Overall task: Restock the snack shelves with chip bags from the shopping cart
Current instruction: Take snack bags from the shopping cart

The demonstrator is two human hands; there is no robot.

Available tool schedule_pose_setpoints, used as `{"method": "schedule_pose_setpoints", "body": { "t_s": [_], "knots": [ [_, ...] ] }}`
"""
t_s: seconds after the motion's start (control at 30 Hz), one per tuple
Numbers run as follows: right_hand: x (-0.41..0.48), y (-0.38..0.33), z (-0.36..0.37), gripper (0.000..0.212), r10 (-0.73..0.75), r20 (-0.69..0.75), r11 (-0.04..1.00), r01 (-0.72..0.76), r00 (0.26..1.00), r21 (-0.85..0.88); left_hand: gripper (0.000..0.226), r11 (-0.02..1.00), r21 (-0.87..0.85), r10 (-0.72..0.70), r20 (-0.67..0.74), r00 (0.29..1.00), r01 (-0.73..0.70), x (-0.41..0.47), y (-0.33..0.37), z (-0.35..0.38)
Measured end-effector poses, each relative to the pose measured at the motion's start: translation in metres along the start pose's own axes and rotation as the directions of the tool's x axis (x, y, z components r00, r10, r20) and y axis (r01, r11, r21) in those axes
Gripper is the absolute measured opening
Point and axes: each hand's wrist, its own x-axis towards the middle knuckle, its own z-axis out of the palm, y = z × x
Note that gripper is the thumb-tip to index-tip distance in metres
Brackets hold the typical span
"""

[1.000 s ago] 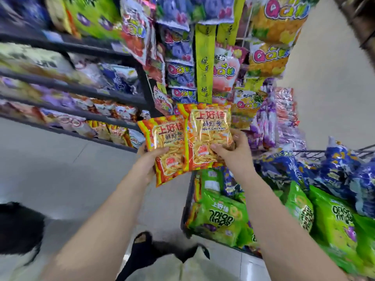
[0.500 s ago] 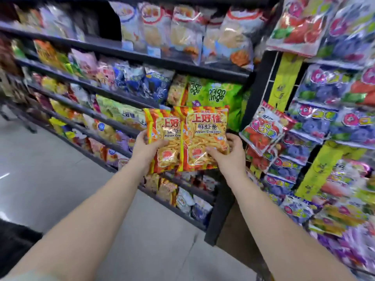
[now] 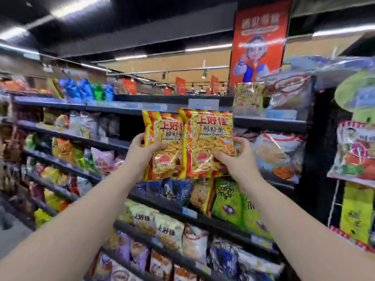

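Observation:
Two orange-and-yellow prawn cracker bags are held up side by side in front of the snack shelves (image 3: 121, 142). My left hand (image 3: 140, 157) grips the left bag (image 3: 164, 147) by its left edge, thumb across the front. My right hand (image 3: 237, 159) grips the right bag (image 3: 211, 142), which overlaps the left one, thumb on its lower front. The bags hang at the level of the second shelf from the top, in front of a dark gap (image 3: 129, 124) in that row. The shopping cart is out of view.
Dark shelves full of snack bags run from far left to centre. Green onion ring bags (image 3: 229, 197) sit below my right hand. Candy packs (image 3: 355, 153) hang on an end rack at right. A red poster (image 3: 259, 41) hangs overhead.
Both hands have lifted the two bags from over the cart up to the upper shelves. My view has swung left and up, so the cart dropped out of sight.

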Motion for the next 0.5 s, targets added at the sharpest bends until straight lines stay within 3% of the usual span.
{"method": "schedule_pose_setpoints", "body": {
  "t_s": [0.13,0.27,0.5],
  "knots": [
    [0.066,-0.039,0.005,0.063,-0.126,-0.037,0.990,0.123,0.991,-0.068,0.059,0.998,-0.043,0.044,0.071,0.996,-0.041,0.061,0.047,0.021],
    [0.131,-0.065,0.003,0.059,-0.255,-0.102,0.958,0.237,0.961,-0.158,0.065,0.996,-0.043,0.089,0.126,0.988,-0.084,0.124,0.079,0.053],
    [0.230,-0.068,-0.014,0.057,-0.284,-0.250,0.938,0.215,0.926,-0.271,0.080,0.986,-0.106,0.142,0.170,0.975,-0.125,0.229,0.100,0.103]
  ]
}}
